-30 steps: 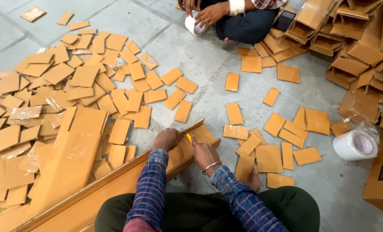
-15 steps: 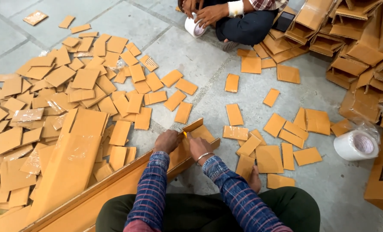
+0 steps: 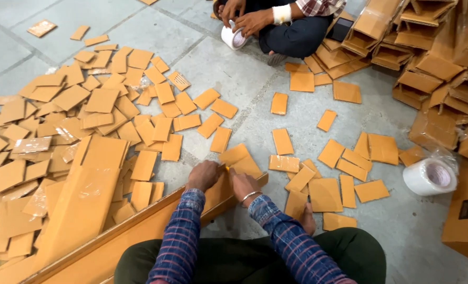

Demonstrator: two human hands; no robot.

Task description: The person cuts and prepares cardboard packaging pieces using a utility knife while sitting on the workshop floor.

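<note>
Both hands rest knuckles-up on the long cardboard strip point(image 3: 139, 231). The left hand point(image 3: 203, 175) clasps its top edge. The right hand point(image 3: 243, 185), just beside, pinches a small yellow tool point(image 3: 226, 168) against the strip.

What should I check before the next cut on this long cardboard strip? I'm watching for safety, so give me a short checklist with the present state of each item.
1. Both hands on the work: ok. The left hand and right hand rest on the end of the long cardboard strip.
2. Tool in hand: cannot tell. Something small and yellow shows between the hands; its kind and edge are too small to make out.
3. Fingers away from the edge: cannot tell.
4. Strip steady: ok. It lies flat on the floor.
5. Bare foot out of the way: not ok, it lies close beside the right hand.
6. Other person apart: ok, seated well away with a tape roll.
</note>
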